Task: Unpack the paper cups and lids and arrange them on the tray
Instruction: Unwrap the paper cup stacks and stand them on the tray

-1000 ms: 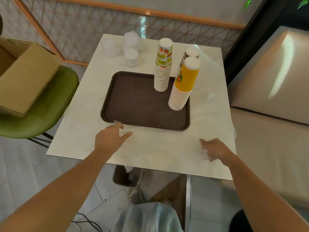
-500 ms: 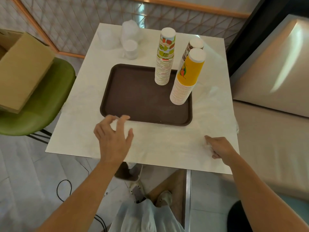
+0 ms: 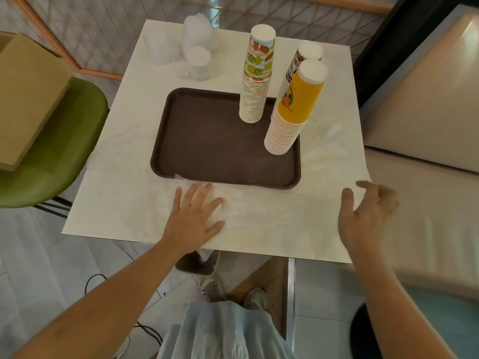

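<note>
Brown tray (image 3: 207, 141) holds cup stacks (image 3: 255, 99) at its right; wrapped lids (image 3: 198, 62) stand off its far-left corner — straight ahead of the left grip (image 3: 193, 218), spread flat on the table (image 3: 124, 177); right grip (image 3: 363, 216) open, empty.

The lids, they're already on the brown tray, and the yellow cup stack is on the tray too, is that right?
Not quite. The head view shows the lids standing on the table behind the brown tray, off its far left corner, not on it. The yellow cup stack is on the tray, as you said.
</note>
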Action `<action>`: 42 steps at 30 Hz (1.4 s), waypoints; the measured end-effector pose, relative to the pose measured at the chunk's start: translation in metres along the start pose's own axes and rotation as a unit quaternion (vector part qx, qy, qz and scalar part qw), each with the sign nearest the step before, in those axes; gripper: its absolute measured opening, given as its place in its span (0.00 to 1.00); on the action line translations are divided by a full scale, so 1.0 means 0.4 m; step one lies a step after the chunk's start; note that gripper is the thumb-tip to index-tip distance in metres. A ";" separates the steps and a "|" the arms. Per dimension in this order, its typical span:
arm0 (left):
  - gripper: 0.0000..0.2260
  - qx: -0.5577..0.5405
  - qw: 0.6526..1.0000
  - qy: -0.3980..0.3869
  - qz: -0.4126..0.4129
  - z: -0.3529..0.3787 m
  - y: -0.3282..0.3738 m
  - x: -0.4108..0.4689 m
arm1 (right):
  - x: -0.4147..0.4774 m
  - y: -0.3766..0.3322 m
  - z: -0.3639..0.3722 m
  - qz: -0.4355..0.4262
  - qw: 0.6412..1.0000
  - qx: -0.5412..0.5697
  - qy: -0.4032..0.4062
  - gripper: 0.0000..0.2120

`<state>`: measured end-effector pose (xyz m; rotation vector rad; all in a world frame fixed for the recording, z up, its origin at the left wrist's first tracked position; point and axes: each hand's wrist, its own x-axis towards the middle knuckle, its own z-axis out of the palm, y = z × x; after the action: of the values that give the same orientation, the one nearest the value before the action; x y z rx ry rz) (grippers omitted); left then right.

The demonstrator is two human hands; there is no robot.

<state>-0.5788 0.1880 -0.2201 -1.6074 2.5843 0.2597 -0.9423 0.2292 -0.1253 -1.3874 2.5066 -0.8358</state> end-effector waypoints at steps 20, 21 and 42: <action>0.36 -0.005 1.000 -0.008 0.026 0.041 -0.047 -0.003 | -0.137 0.022 0.276 -0.327 0.862 -0.228 -0.313 0.30; 0.36 -0.005 1.000 -0.006 0.026 0.041 -0.048 -0.002 | -0.127 0.031 0.271 -0.325 0.861 -0.230 -0.315 0.30; 0.35 -0.075 0.995 0.043 -0.039 0.015 -0.071 -0.039 | 0.030 0.210 0.169 -0.228 0.891 -0.277 -0.278 0.31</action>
<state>-0.5467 0.1905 -0.2260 -1.8038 2.6137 0.3941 -0.9839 0.2275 -0.2254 -2.0644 2.0444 0.2758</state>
